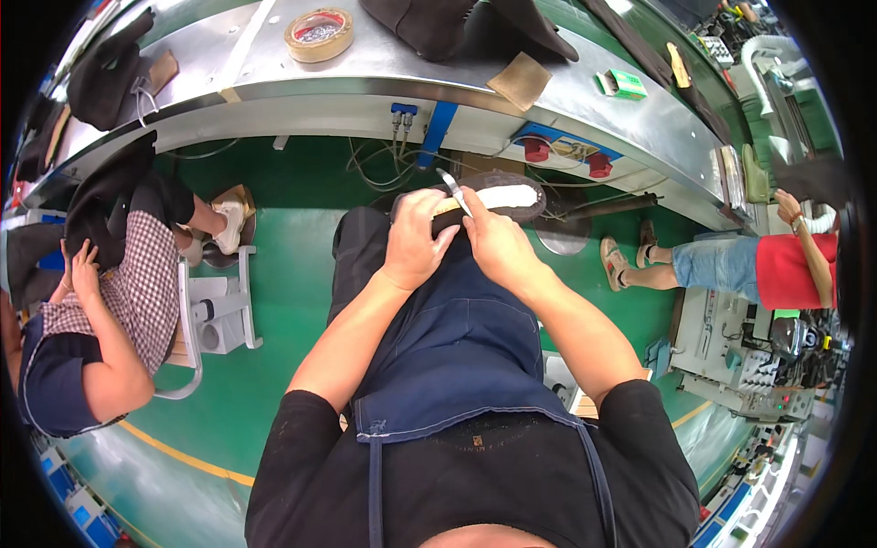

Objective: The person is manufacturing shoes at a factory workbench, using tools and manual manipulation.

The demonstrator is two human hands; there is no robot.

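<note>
One shoe (498, 194) lying sole-up on lap over blue apron (457, 347), white insole patch showing. One thin metal blade (453, 191) sticking up between two hands. Left hand (416, 239) gripping shoe's near edge, fingers curled tight around it. Right hand (493, 242) pressing on shoe beside left, fingers wrapped, pinching blade. Both forearms reaching forward from lower edge, elbows bent, hands touching. One tape roll (319, 34) sitting on curved metal conveyor (384, 73). One green box (626, 85) lying further right. Two other people sitting, one at each side.
</note>
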